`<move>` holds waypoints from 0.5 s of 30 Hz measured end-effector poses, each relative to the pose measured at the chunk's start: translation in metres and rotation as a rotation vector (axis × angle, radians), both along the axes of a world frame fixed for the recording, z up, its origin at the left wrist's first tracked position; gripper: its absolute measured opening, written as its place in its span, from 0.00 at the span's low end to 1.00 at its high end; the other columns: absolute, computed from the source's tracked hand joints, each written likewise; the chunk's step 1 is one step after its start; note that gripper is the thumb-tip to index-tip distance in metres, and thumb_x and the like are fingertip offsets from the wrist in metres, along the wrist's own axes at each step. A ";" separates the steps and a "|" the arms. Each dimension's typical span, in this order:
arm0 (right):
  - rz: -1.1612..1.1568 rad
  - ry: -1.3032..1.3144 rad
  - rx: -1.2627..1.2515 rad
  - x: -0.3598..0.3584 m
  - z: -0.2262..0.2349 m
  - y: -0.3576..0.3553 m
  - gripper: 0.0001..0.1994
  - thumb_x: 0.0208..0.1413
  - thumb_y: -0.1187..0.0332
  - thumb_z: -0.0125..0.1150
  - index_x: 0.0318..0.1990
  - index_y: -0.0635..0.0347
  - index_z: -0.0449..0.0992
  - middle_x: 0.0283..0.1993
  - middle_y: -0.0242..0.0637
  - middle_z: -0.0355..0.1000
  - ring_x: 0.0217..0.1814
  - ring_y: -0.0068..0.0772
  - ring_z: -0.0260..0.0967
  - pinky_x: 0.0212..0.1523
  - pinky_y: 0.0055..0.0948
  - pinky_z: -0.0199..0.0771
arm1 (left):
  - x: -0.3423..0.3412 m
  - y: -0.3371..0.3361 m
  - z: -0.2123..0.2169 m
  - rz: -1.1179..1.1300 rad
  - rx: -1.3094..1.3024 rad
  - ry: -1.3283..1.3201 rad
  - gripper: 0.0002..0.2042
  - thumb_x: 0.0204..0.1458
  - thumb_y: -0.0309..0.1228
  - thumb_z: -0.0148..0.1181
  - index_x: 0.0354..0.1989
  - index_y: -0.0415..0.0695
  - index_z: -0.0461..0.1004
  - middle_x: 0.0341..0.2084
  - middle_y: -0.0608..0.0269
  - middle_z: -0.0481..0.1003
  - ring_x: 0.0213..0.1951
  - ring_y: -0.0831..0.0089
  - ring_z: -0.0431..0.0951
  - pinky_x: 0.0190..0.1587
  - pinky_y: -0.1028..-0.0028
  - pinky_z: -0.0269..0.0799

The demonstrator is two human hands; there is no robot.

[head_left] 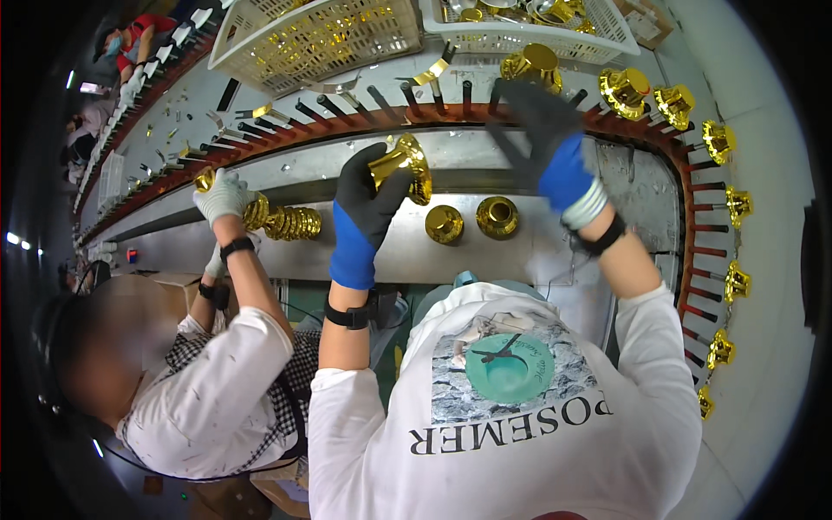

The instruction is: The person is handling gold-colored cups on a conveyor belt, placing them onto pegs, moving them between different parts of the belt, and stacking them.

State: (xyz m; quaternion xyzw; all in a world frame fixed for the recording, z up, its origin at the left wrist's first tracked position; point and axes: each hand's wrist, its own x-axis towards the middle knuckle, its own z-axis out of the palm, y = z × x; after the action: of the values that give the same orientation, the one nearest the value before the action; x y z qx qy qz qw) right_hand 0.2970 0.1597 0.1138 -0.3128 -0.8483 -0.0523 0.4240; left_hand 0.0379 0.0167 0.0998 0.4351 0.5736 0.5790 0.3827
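My left hand [371, 195], in a black and blue glove, is closed around a shiny gold bell-shaped piece [406, 166], its flared rim turned to the right. Over the conveyor, my right hand [544, 139] reaches forward, blurred, with thumb and fingers apart. Just beyond its fingertips a similar gold bell-shaped piece [532, 62] sits at the pegs; whether they touch I cannot tell. Between my arms, two more gold pieces [445, 224] [497, 217] stand on the metal bench [394, 256].
A curved conveyor [693, 251] with upright pegs bends round to the right, several pegs carrying gold pieces [626, 92]. Behind it stand two white baskets [321, 48] [529, 39] of gold parts. At left, a co-worker's gloved hand [224, 198] is by a nested row of gold pieces [293, 223].
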 end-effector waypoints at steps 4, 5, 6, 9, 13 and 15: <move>-0.139 -0.028 -0.239 0.003 0.020 0.087 0.32 0.59 0.50 0.72 0.67 0.56 0.75 0.58 0.55 0.80 0.59 0.58 0.79 0.61 0.48 0.79 | -0.003 -0.009 -0.005 0.045 -0.055 -0.023 0.23 0.65 0.36 0.68 0.65 0.40 0.73 0.49 0.58 0.80 0.38 0.76 0.82 0.36 0.76 0.80; -0.044 0.031 -0.537 0.006 0.003 0.100 0.32 0.59 0.50 0.72 0.68 0.56 0.75 0.57 0.55 0.80 0.58 0.57 0.79 0.61 0.48 0.79 | -0.003 -0.011 -0.006 0.041 -0.055 -0.029 0.23 0.65 0.36 0.68 0.65 0.40 0.73 0.49 0.58 0.80 0.38 0.76 0.82 0.36 0.76 0.80; -0.006 -0.164 -0.288 0.003 0.003 0.105 0.31 0.59 0.51 0.72 0.67 0.57 0.76 0.54 0.55 0.81 0.55 0.58 0.80 0.58 0.47 0.80 | -0.006 -0.016 -0.007 0.066 -0.041 0.024 0.23 0.65 0.36 0.67 0.65 0.40 0.73 0.49 0.58 0.80 0.38 0.76 0.82 0.36 0.76 0.80; 0.207 -0.131 -0.108 -0.035 0.030 0.029 0.24 0.56 0.52 0.73 0.56 0.55 0.81 0.45 0.49 0.82 0.45 0.57 0.80 0.47 0.50 0.80 | -0.023 -0.043 -0.013 0.169 -0.082 0.020 0.23 0.65 0.34 0.68 0.64 0.40 0.72 0.49 0.56 0.80 0.40 0.75 0.82 0.37 0.76 0.81; 0.466 -0.363 -0.524 -0.070 -0.029 -0.054 0.25 0.52 0.55 0.76 0.55 0.54 0.80 0.46 0.47 0.81 0.45 0.56 0.80 0.47 0.50 0.80 | -0.033 -0.068 -0.019 0.297 -0.098 -0.088 0.22 0.63 0.32 0.68 0.63 0.39 0.72 0.52 0.54 0.79 0.43 0.72 0.83 0.38 0.74 0.84; 0.408 -0.352 -0.691 -0.075 -0.141 -0.060 0.21 0.54 0.58 0.73 0.54 0.56 0.80 0.43 0.48 0.80 0.43 0.58 0.78 0.45 0.52 0.78 | -0.036 -0.053 -0.021 0.260 -0.105 -0.098 0.23 0.63 0.31 0.69 0.64 0.39 0.72 0.52 0.55 0.79 0.45 0.73 0.83 0.41 0.74 0.83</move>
State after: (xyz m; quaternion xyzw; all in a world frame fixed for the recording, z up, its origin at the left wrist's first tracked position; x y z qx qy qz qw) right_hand 0.2219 0.1001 -0.0272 -0.2485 -0.9198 0.2668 0.1449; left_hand 0.0020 -0.0366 0.0790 0.3078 0.6353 0.6134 0.3541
